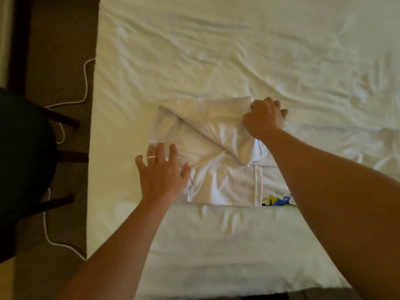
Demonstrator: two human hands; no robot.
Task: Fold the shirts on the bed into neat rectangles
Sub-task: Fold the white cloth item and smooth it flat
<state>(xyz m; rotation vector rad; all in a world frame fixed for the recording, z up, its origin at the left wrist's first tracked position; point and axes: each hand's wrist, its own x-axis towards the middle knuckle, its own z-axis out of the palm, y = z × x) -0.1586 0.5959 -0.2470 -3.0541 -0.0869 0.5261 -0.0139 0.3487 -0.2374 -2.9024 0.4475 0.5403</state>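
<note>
A white shirt (216, 135) lies partly folded in the middle of the bed (216, 50), with a coloured yellow and blue print (278, 200) showing at its lower right edge. My left hand (161, 172) lies flat with spread fingers on the shirt's left side, pressing it down; a ring is on one finger. My right hand (265, 118) grips a bunched fold of the shirt at its upper right, fingers curled round the cloth. The fabric runs in a raised ridge from that hand down toward the shirt's middle.
The bed sheet is white and wrinkled, with its left edge (93, 148) near a dark chair (23, 169) on brown carpet. A white cable (85, 83) snakes over the floor beside the bed. The bed's near edge runs along the bottom of the view.
</note>
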